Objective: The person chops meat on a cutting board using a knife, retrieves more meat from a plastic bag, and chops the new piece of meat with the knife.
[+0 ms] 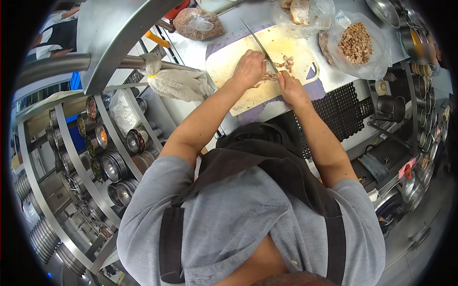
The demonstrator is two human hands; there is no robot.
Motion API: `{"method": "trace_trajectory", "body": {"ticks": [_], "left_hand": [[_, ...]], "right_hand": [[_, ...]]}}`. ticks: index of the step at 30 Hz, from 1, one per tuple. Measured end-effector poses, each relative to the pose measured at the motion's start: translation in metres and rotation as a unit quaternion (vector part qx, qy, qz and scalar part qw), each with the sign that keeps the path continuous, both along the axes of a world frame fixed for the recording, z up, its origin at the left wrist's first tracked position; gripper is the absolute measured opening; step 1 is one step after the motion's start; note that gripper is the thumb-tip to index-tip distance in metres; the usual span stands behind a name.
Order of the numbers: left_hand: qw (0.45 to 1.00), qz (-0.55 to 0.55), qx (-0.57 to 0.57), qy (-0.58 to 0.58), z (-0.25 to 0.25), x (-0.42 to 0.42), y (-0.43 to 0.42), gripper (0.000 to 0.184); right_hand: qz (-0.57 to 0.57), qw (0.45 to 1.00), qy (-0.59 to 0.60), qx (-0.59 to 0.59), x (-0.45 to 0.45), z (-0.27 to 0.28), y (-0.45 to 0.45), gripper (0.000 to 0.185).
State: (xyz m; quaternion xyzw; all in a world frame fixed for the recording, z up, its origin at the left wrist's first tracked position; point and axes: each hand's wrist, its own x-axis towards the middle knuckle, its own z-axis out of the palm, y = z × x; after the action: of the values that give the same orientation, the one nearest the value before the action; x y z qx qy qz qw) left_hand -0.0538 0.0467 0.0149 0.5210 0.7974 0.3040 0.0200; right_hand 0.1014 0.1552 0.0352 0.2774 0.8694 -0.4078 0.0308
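My right hand (292, 89) is closed round the handle of a long knife (261, 46), whose blade points up and to the left over the cutting board (229, 64). Beside the blade, my left hand (250, 69) rests with bent fingers on strips of meat (268, 77); its fingertips are partly hidden. Small chopped pieces (287, 62) lie on the board just right of the knife. Under the board is a purple cloth (312, 89).
An open plastic bag of chopped pieces (355, 44) stands to the right. Behind the board are a tied bag (198, 24) and larger chunks in plastic (300, 11). A towel (176, 83) hangs at left. Racks of metal bowls (114, 166) fill the left side. People stand at far upper left.
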Motion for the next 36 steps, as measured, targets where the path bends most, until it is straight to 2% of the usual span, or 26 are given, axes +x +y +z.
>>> {"method": "trace_trajectory", "body": {"ticks": [4,10,14,17,19,23,25,27,31,36], "left_hand": [[1.0,0.007,-0.026,0.007,0.003,0.004,0.001,0.01],[1.0,-0.001,0.006,0.025,-0.011,0.012,0.001,0.007],[1.0,-0.015,0.018,0.013,-0.011,0.015,0.0,0.005],[0.999,-0.032,-0.003,0.014,-0.006,0.011,-0.002,0.011],[1.0,-0.017,-0.009,0.001,0.002,0.017,-0.003,0.019],[0.999,-0.016,-0.035,-0.039,0.013,0.013,-0.014,0.023],[0.991,0.02,-0.057,-0.119,0.015,0.007,-0.015,0.019],[0.989,0.012,-0.077,-0.123,0.014,0.006,-0.017,0.015],[0.994,-0.003,-0.052,-0.097,0.007,0.009,-0.016,0.011],[0.998,-0.002,-0.023,-0.061,-0.001,0.015,-0.014,0.009]], "right_hand": [[0.016,1.0,-0.01,0.008,0.003,0.001,0.001,0.039],[0.003,1.0,-0.03,-0.008,0.025,0.01,-0.005,0.04],[-0.011,0.999,-0.047,-0.012,-0.002,0.007,-0.006,0.04],[-0.024,0.999,-0.037,-0.023,-0.022,0.009,-0.003,0.041],[-0.026,0.999,0.016,-0.012,-0.016,-0.003,0.0,0.04],[-0.028,0.999,-0.001,-0.03,0.002,0.003,0.001,0.042],[-0.041,0.998,-0.031,-0.048,0.015,0.015,0.001,0.043],[-0.038,0.998,-0.031,-0.043,0.028,0.022,-0.003,0.042],[-0.014,0.998,-0.041,-0.035,0.049,0.04,-0.011,0.041],[0.018,0.998,-0.064,-0.022,0.051,0.035,-0.011,0.04]]}}
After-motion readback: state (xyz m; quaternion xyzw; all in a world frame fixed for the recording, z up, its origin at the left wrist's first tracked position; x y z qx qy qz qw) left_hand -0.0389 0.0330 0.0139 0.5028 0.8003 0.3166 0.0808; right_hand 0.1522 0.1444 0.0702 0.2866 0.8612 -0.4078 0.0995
